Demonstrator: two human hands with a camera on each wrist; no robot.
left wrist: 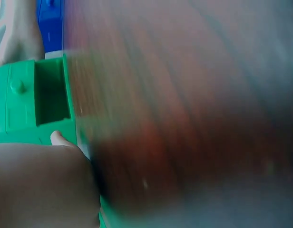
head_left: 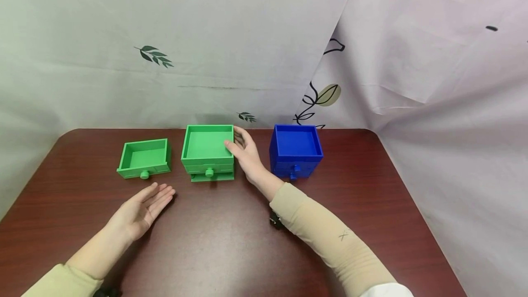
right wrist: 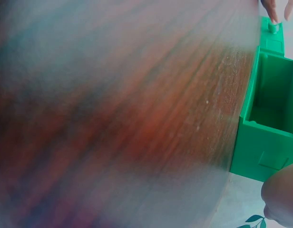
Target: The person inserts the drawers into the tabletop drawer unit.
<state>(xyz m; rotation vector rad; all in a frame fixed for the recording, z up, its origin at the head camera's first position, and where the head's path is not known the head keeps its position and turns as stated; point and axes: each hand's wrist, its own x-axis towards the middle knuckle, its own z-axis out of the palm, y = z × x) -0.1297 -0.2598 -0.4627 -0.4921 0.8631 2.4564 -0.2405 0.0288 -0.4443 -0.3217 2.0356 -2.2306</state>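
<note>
In the head view a green drawer box (head_left: 208, 143) stands at the back middle of the table, with a shallow tray top and a round-knobbed upper drawer. An open slot (right wrist: 275, 92) runs beneath that drawer. My right hand (head_left: 246, 155) grips the box's right side, thumb over the top rim and fingers along the outer wall. A loose green drawer (head_left: 145, 168) with a round knob sits to the left of the box. Just in front of this drawer, my left hand (head_left: 142, 210) is held palm up, fingers straight and holding nothing.
A blue drawer box (head_left: 296, 150) with two knobs stands to the right of my right hand. The dark red-brown table (head_left: 214, 233) ends at a pale cloth (head_left: 247, 49) with leaf prints, hung behind and along the right side.
</note>
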